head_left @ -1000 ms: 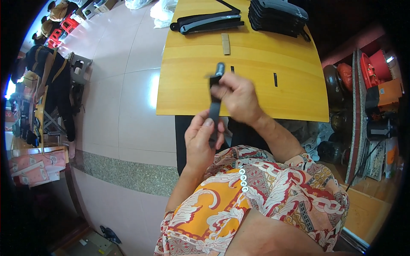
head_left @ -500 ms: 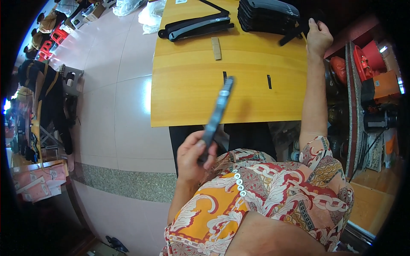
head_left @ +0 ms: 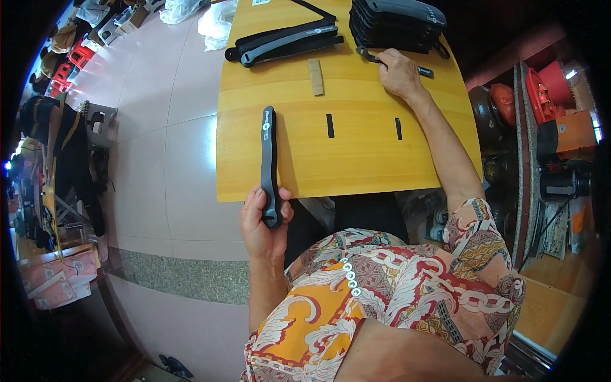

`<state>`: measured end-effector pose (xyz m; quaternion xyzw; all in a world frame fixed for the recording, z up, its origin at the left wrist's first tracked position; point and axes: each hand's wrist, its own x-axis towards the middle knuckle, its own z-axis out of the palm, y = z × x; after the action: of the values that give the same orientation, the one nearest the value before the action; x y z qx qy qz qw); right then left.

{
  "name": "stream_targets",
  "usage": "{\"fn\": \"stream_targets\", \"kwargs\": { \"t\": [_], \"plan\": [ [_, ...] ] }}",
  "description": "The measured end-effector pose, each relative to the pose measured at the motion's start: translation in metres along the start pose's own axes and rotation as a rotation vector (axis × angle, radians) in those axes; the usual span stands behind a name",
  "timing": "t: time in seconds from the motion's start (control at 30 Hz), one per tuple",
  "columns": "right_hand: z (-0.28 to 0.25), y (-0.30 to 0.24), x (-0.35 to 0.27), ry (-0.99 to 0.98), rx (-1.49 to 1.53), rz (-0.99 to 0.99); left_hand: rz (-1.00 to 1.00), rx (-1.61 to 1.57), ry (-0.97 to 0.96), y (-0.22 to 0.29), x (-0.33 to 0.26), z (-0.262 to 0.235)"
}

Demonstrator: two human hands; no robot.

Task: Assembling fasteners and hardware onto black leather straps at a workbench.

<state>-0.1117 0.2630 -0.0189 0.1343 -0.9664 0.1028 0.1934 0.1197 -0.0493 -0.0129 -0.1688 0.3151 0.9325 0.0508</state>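
Observation:
My left hand (head_left: 266,219) is closed around the lower end of a long flat grey-and-black bar (head_left: 268,149) with rounded ends. The bar points away from me over the table's near left edge. On the right, my right hand (head_left: 400,75) grips a second, similar dark bar (head_left: 426,73), low over the tabletop; its middle is hidden under my fingers. Just beyond that hand stands a stack of black bars (head_left: 394,28). At the far left of the table lie several joined black and grey bars (head_left: 289,44), partly spread apart.
The yellow wooden table (head_left: 356,169) carries a small brown strip (head_left: 316,77) and two short black marks (head_left: 330,126). White plastic bags (head_left: 217,24) lie on the floor beyond its left side. Shelves with red and orange goods (head_left: 541,95) stand at the right; other people sit at far left.
My left hand has turned its bar upright and shifted it left. My right hand has come from the table's far right edge to the front of the stack, with a bar in it.

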Motion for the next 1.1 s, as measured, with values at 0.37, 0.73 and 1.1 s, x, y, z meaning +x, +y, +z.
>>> {"fn": "stream_targets", "kwargs": {
  "t": [0.37,0.73,1.1],
  "plan": [
    [-0.03,-0.066,-0.041,0.123,0.363,0.017,-0.121,-0.189,-0.062,-0.006,0.008,-0.005],
    [-0.066,-0.213,-0.15,-0.266,0.93,-0.001,-0.201,-0.248,-0.021,-0.017,0.007,-0.007],
    [-0.06,-0.223,-0.158,-0.111,0.878,-0.244,-0.164,-0.15,0.012,-0.023,0.003,0.001]
  ]
}}
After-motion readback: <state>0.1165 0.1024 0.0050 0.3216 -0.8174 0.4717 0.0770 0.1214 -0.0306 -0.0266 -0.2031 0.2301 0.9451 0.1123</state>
